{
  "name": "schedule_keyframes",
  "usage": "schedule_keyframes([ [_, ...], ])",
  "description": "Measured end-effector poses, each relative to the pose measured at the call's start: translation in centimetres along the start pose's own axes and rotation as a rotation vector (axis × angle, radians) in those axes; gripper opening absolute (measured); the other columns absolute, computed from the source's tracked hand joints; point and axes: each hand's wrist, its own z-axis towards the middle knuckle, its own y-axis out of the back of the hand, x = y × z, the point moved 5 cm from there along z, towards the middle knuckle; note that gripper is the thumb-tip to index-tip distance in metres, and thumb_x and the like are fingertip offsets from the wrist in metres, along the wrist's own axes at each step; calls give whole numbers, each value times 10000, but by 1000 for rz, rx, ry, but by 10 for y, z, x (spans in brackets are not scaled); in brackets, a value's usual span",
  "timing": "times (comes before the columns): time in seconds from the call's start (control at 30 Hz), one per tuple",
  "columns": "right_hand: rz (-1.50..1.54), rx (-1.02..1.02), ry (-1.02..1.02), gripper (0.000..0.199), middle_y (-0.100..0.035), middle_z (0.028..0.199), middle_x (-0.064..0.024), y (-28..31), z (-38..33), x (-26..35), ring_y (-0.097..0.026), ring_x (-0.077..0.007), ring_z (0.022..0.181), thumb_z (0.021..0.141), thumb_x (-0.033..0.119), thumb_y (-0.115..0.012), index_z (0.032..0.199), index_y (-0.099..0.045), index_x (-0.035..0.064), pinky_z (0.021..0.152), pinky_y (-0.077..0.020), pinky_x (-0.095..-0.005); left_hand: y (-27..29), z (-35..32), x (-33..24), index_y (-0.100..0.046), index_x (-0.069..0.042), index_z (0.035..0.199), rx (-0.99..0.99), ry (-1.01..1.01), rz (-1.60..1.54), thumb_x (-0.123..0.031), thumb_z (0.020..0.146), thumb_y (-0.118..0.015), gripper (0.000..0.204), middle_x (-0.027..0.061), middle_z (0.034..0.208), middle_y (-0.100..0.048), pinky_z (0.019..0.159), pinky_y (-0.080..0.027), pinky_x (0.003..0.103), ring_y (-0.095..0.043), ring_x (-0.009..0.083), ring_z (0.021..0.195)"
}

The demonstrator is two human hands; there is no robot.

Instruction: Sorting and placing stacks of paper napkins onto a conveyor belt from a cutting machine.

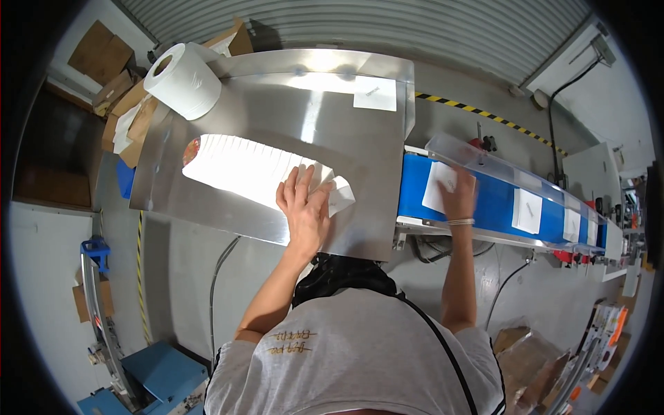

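A long, overlapping row of white paper packets lies on the steel table. My left hand rests on its right end, palm down with fingers spread over the last packets. One packet there tilts away from the row. At the row's far left end shows a reddish, patterned round piece. To the right, my right hand is above the blue conveyor belt, over a white packet. Motion smears its fingers, so I cannot make out whether they grip that packet.
The steel table carries a big white roll at its far left corner and a white sheet at the back. Further packets lie along the belt, beside a clear plastic guard. Cardboard boxes stand left of the table.
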Motion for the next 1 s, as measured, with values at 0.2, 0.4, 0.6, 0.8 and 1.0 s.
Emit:
schedule_keyframes([
  [0.2,818,647,287,528,-544,1164,-84,-64,3,149,-535,-228,1071,707,208,-760,1183,-567,84,867,-458,-324,-1,7,-11,-701,-161,982,114,-70,-14,-93,762,-659,234,136,1405,-399,1065,-135,577,-271,395,1337],
  [0.4,1106,710,-168,447,-627,923,-150,-86,-25,129,-614,-231,850,822,394,-685,1004,-560,5,762,-485,-322,9,5,14,-598,-117,1177,32,45,97,-169,853,-601,328,195,1377,-392,1060,-195,528,-305,393,1308],
  [0.6,261,167,-411,398,-596,693,-124,-89,-36,-50,-559,-183,660,858,377,-653,757,-561,3,637,-485,-343,8,6,12,-641,-82,1079,-10,-43,12,7,792,-604,303,146,1276,-498,1009,-289,491,-412,363,1222],
  [0.8,-498,-177,-379,623,-558,1157,-186,16,-9,-7,-536,-375,1018,717,243,-756,1215,-467,6,846,-454,-434,6,3,19,-680,-96,999,-20,-39,-19,22,746,-626,285,140,1291,-497,1028,-266,493,-394,371,1246],
  [1.0,843,698,112,529,-542,1195,-92,-55,9,152,-496,-247,1137,726,195,-766,1205,-557,111,948,-423,-359,9,5,13,-689,-120,988,96,-57,-26,-6,742,-637,276,147,1377,-429,1064,-153,547,-282,386,1336],
])
